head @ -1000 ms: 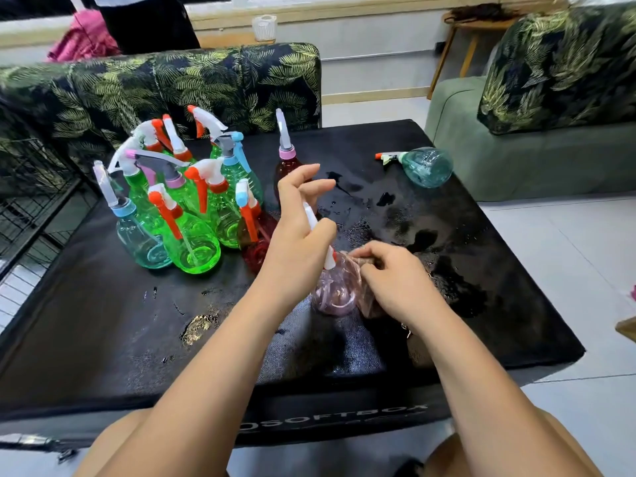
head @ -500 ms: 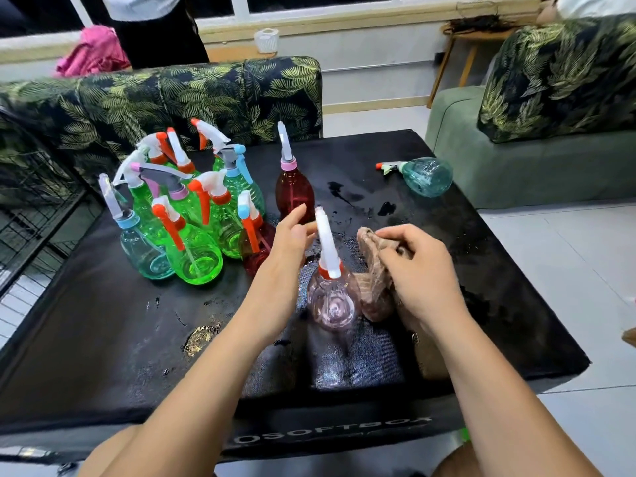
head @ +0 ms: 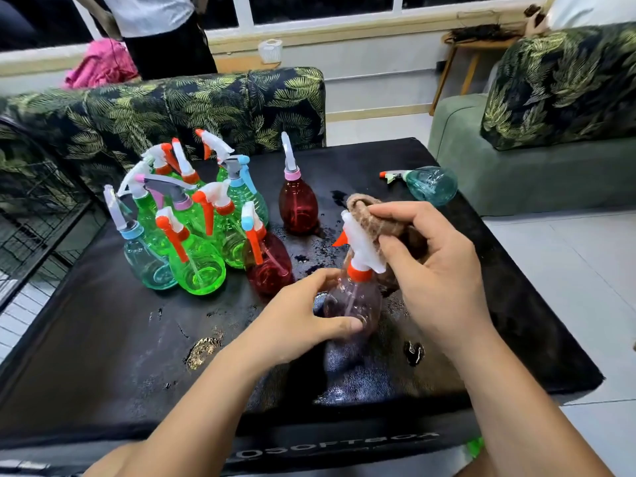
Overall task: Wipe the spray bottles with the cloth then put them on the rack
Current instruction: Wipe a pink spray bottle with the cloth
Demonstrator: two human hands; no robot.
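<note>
A pale pink spray bottle (head: pixel 354 301) with a white and orange nozzle stands upright near the middle of the black table (head: pixel 103 356). My left hand (head: pixel 303 321) grips its round body from the left. My right hand (head: pixel 430 266) presses a brown cloth (head: pixel 371 215) against the nozzle from the right. Several green, teal and red spray bottles (head: pixel 192 228) stand clustered at the left. A dark red bottle (head: pixel 297 204) stands alone behind. One teal bottle (head: pixel 430 184) lies on its side at the far right.
Wet patches and a worn spot (head: pixel 203 349) mark the table top. A wire rack (head: pixel 31 215) stands at the left edge. Leaf-patterned sofas (head: pixel 206 105) sit behind and to the right. A person (head: pixel 161 32) stands beyond the sofa.
My left hand moved from open beside the pink bottle to gripping its body. My right hand lifted the cloth from the bottle's side up onto the nozzle.
</note>
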